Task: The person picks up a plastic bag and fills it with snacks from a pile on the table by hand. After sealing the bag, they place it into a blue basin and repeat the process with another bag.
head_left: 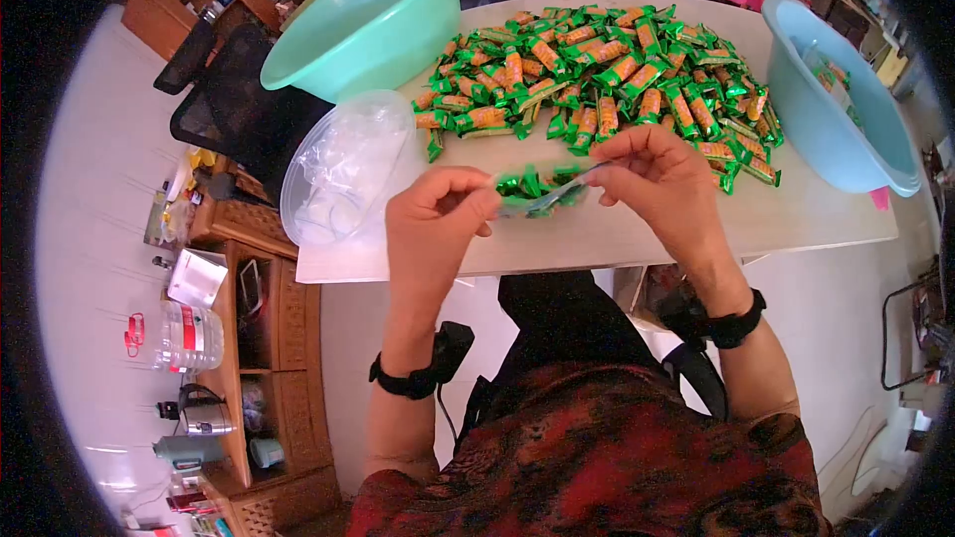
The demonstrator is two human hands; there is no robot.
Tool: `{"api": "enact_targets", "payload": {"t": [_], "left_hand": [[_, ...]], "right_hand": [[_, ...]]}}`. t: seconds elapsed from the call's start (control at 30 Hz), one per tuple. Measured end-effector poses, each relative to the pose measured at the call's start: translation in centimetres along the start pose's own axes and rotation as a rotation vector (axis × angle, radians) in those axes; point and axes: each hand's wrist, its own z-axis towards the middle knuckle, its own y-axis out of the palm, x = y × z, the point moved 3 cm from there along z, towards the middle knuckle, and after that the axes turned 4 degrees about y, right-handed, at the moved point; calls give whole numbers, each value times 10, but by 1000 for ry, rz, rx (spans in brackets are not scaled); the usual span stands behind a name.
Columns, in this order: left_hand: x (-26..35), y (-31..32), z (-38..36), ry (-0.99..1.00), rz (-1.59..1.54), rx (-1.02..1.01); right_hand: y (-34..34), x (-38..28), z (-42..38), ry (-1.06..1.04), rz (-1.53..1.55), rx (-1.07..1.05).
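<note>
Between my two hands hangs a clear plastic bag (pixel 542 201) with several green packets inside, partly blurred. My left hand (pixel 448 209) pinches the bag's left edge between thumb and fingers. At the bag's right upper edge, my right hand (pixel 652 174) holds it in a pinch. Just beyond my hands, a large pile of green and orange wrapped packets (pixel 597 65) spreads over the pale table (pixel 836 222). Left of my left hand lies a clear round container (pixel 348 164) with empty plastic bags in it.
A green basin (pixel 373 25) stands at the table's back left. On the right side, a light blue basin (pixel 836 129) holds some filled bags. A black office chair (pixel 234 104) and a wooden cabinet (pixel 288 338) are to the left, below the table's level.
</note>
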Motion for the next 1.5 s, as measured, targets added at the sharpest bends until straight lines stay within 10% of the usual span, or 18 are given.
{"api": "enact_targets", "payload": {"t": [0.2, 0.37, 1.0, 1.13, 1.2, 1.23, 1.3, 1.5], "left_hand": [[27, -4, -22, 55, -16, -136], [43, 12, -36, 69, 130, -69], [47, 79, -60, 683, 672, -372], [30, 70, -58, 642, 733, -346], [21, 63, -55, 615, 750, -293], [18, 58, -54, 538, 627, -284], [18, 49, -60, 419, 424, -309], [80, 46, -79, 459, -358, -666]], "right_hand": [[-12, -41, -23, -142, -354, -61], [-8, -56, -37, -689, -834, -24], [-27, -95, -83, -648, -1135, -409], [-82, -128, -68, -774, -1595, -132], [-122, -165, -52, -840, -2158, 409], [-153, -201, -39, -903, -1608, 345], [-210, -232, -21, -834, -1460, 641], [-250, -215, 4, -622, -1695, 785]]}}
